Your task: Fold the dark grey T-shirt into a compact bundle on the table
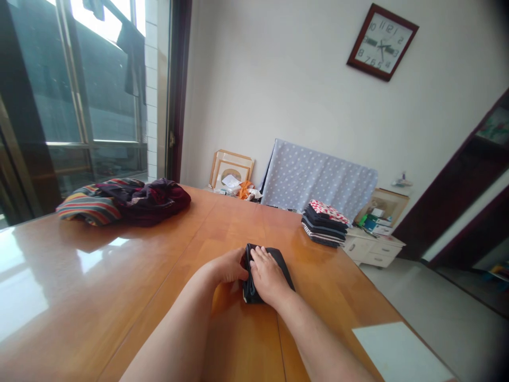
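A folded black garment [281, 263] lies on the wooden table [178, 302] in front of me. At its left edge, my left hand [230, 267] is closed on the cloth, thumb at the near side and fingertips partly hidden behind the fold. My right hand [267, 271] rests flat on top of the same garment, fingers stretched out and pointing away from me. Farther right stands a neat stack of folded clothes [324, 228], mostly dark, topped by a red-and-white patterned piece. Toward the far left sits a loose heap of clothes [153, 201], striped and dark purple.
A pale sheet [401, 353] lies at the table's near right edge. Beyond the table are a blue dotted cloth [318, 172] draped over something, picture frames [233, 164] and a small white cabinet [374, 249]. A clock [382, 42] hangs on the wall; glass doors [99, 106] are at left.
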Demonstrator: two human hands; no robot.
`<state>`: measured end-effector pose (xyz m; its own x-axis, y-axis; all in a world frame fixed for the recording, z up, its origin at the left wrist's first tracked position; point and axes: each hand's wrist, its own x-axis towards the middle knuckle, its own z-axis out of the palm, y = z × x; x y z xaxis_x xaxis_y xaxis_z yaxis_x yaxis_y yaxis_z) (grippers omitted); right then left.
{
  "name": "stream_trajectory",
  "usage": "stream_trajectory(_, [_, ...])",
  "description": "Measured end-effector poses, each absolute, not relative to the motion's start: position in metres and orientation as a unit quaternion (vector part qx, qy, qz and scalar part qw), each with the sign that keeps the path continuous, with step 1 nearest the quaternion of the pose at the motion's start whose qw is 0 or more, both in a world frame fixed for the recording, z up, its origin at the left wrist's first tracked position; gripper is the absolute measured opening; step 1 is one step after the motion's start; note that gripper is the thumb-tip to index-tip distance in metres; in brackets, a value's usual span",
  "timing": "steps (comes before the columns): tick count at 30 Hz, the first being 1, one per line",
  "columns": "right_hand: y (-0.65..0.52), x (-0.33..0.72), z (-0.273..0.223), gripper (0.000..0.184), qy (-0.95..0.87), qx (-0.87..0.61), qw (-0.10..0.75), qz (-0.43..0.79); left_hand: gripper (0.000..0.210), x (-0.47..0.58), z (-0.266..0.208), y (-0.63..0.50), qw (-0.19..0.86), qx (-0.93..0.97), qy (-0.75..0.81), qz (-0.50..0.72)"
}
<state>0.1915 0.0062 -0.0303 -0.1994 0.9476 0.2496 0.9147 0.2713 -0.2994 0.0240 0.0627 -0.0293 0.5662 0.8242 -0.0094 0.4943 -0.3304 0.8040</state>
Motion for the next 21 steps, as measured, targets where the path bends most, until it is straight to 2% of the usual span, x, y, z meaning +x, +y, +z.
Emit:
stream_trajectory(8, [0.002, 0.187, -0.025, 0.065, -0.765, -0.63, 0.102, 0.087, 0.026, 0.026, -0.038, 0.07, 0.458, 0.677, 0.518, 0.253])
stream_trajectory(16, [0.001, 0.178, -0.026, 0.068, -0.759, -0.642, 0.07, 0.08, 0.012, 0.026, -0.035, 0.076, 0.326, 0.67, 0.575, 0.339])
stream_trajectory(21, [0.007, 0.183, -0.031, 0.068, -0.759, -0.633, 0.106, 0.105, 0.012, 0.037, -0.024, 0.066, 0.246, 0.69, 0.557, 0.392])
